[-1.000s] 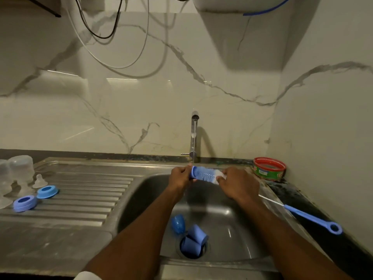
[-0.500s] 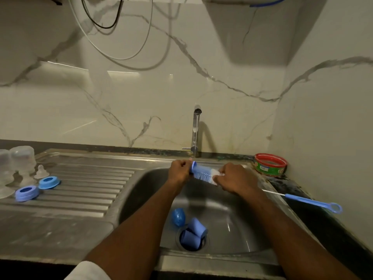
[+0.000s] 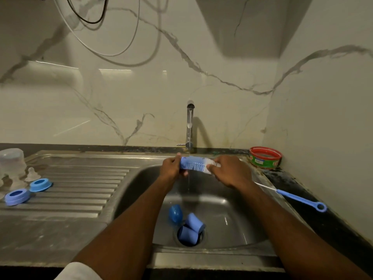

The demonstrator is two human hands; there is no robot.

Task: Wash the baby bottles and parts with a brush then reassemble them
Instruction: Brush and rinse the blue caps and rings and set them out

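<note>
Over the sink (image 3: 232, 215) I hold a bottle brush (image 3: 194, 163) level, its blue and white bristle head under a thin stream from the tap (image 3: 189, 126). My left hand (image 3: 171, 167) grips the tip end of the bristles. At the other end my right hand (image 3: 228, 171) grips the bristle base, and the blue handle (image 3: 296, 198) sticks out to the right. Two blue caps (image 3: 191, 227) and a blue dome (image 3: 175, 213) lie by the drain. Clear bottles (image 3: 12, 158), nipples (image 3: 31, 174) and two blue rings (image 3: 17, 196) stand on the left drainboard.
A red and green tub (image 3: 264, 157) sits on the dark counter at the back right corner. The marble wall stands close on the right. Cables hang on the back wall above. The ribbed drainboard (image 3: 80, 188) stretches left of the basin.
Both hands stay on the brush head under the tap. My view has tipped down a little, so everything sits slightly higher in the frame.
</note>
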